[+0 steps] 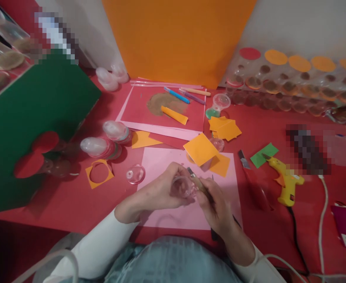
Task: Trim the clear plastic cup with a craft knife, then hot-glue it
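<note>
No writing or brand can be read anywhere; two patches, far left and at the right, are blurred out.

Near the middle, over a pink paper sheet (173, 157) on a red surface (72, 196), the left hand (158, 192) is curled around a small clear plastic cup (183, 186), holding it from the left side. The right hand (216, 204) meets it from the right, fingers closed on a thin blade-like tool (197, 181) whose tip rests against the cup's right edge. Both hands touch the cup, which is lifted just above the pink sheet. It looks empty, though blur makes that uncertain.

Just left of the hands a clear round lid (135, 174) lies on the surface, with an orange square with a round hole cut out (99, 173) further left. Two capped clear cups (105, 143) lie on their sides beyond that, holding coloured paper discs. Far of the hands are loose orange paper squares (201, 149), and a red sheet (164, 108) carrying a brown patch, an orange strip and coloured pens (177, 95).

To the right lie a utility knife (243, 159), a green paper scrap (264, 154) and a yellow glue gun (286, 181) with a black cord. At the far right stands a row of clear cups (285, 84) with brown contents, topped by red and orange discs. A green board (34, 129) leans at the left.
</note>
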Demonstrator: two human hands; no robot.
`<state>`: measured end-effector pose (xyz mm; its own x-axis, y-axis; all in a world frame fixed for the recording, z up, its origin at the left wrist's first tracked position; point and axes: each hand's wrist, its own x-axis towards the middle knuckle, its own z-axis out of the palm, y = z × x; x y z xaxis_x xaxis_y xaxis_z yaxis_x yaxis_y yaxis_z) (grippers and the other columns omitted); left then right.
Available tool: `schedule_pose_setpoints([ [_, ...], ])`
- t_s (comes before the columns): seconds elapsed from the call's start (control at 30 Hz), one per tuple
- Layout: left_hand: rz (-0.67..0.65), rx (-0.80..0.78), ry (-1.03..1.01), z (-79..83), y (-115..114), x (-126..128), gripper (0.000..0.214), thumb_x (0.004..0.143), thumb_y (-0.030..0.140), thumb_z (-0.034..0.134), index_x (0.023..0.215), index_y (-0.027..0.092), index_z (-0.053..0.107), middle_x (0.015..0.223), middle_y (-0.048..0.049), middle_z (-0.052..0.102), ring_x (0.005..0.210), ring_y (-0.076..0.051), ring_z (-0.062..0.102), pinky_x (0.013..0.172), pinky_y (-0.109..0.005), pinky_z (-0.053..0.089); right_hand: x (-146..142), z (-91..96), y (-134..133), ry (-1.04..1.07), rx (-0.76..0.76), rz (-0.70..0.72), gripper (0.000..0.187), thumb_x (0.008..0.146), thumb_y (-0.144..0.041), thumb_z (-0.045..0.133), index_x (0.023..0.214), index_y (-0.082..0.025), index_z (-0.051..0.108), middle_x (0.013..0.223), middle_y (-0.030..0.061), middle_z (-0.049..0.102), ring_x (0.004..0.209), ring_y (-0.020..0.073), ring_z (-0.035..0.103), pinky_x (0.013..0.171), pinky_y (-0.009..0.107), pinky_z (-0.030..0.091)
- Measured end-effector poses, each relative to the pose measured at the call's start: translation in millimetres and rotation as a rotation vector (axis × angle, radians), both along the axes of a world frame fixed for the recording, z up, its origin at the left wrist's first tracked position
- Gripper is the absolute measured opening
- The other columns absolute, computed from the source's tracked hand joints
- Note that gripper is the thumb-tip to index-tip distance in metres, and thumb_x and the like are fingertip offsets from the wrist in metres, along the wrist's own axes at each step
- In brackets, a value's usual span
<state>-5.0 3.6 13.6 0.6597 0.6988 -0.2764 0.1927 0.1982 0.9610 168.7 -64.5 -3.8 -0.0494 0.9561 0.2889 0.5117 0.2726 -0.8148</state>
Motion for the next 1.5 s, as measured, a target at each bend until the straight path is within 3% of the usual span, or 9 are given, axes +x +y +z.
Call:
schedule_pose_setpoints([
  [0.27,0.169,0.235,0.423,4.1,4,-6,0.039,0.075,0.038,0.069,0.101,0.022,0.046,0.100,-0.0049,0.066,0.079,-0.019,0.062,0.068,-0.032,0.049,4,2.8,4,-0.089,0.030,-0.035,0.033,0.091,-0.016,0.048,0.123,-0.023,0.056,0.092,0.0076,0.063,0.084,0.0193,0.064,0.074,0.033,0.056],
  [0.37,0.174,0.417,0.554,3.1,7,-8,0.035,0.079,0.046,0.063,0.100,0.022,0.049,0.096,-0.0054,0.067,0.085,-0.023,0.063,0.070,-0.034,0.048,4,0.8,5,-0.093,-0.007,-0.057,0.031,0.089,-0.015,0.050,0.119,-0.022,0.054,0.090,0.0068,0.063,0.080,0.0182,0.064,0.067,0.030,0.056],
  [0.5,0.146,0.679,0.746,-1.3,14,-8,0.023,0.088,0.043,0.051,0.087,0.020,0.055,0.085,-0.0066,0.065,0.087,-0.026,0.060,0.075,-0.038,0.048,3,1.0,5,-0.123,-0.020,-0.088,0.022,0.088,-0.013,0.049,0.107,-0.023,0.055,0.084,0.0042,0.061,0.071,0.0165,0.063,0.058,0.027,0.054],
  [0.67,0.129,0.693,0.873,-6.3,18,-9,0.028,0.089,0.045,0.053,0.099,0.018,0.056,0.102,-0.0097,0.060,0.085,-0.026,0.062,0.064,-0.034,0.049,3,-3.7,5,-0.190,0.008,-0.096,0.030,0.087,-0.010,0.049,0.112,-0.025,0.055,0.091,0.0056,0.062,0.084,0.0185,0.065,0.069,0.029,0.056],
  [0.8,0.070,0.708,0.858,-7.8,18,-11,0.047,0.075,0.054,0.069,0.100,0.017,0.054,0.105,-0.0108,0.057,0.089,-0.028,0.062,0.065,-0.035,0.051,2,-9.1,5,-0.204,0.030,-0.086,0.031,0.088,-0.010,0.049,0.116,-0.024,0.054,0.094,0.0066,0.063,0.088,0.0198,0.065,0.073,0.032,0.057],
  [0.93,0.066,0.737,0.861,-11.0,18,-11,0.048,0.068,0.040,0.080,0.100,0.017,0.053,0.103,-0.0103,0.057,0.092,-0.029,0.060,0.070,-0.037,0.051,2,-8.7,7,-0.192,0.057,-0.068,0.032,0.089,-0.010,0.047,0.118,-0.024,0.053,0.096,0.0071,0.064,0.089,0.0194,0.064,0.076,0.032,0.057],
  [1.03,0.121,0.727,0.812,-12.5,15,-10,0.033,0.074,0.031,0.074,0.095,0.018,0.053,0.096,-0.0082,0.058,0.090,-0.027,0.059,0.072,-0.037,0.050,2,-7.5,6,-0.172,0.056,-0.049,0.030,0.089,-0.010,0.046,0.115,-0.023,0.054,0.093,0.0071,0.063,0.087,0.0191,0.064,0.075,0.032,0.057],
  [1.23,0.175,0.572,0.530,-7.6,11,-10,0.026,0.082,0.035,0.062,0.101,0.020,0.052,0.101,-0.0071,0.063,0.091,-0.023,0.061,0.077,-0.037,0.049,0,-6.6,4,-0.157,0.056,-0.026,0.028,0.091,-0.013,0.046,0.117,-0.022,0.047,0.090,0.0058,0.064,0.077,0.0178,0.065,0.066,0.029,0.056],
  [1.5,0.192,0.436,0.367,1.4,11,-6,0.016,0.076,0.020,0.055,0.092,0.021,0.051,0.089,-0.0018,0.065,0.077,-0.017,0.063,0.070,-0.029,0.049,-3,-8.5,4,-0.166,0.232,0.080,0.037,0.091,-0.010,0.050,0.126,-0.021,0.048,0.096,0.0084,0.065,0.084,0.0182,0.065,0.067,0.030,0.058],
])
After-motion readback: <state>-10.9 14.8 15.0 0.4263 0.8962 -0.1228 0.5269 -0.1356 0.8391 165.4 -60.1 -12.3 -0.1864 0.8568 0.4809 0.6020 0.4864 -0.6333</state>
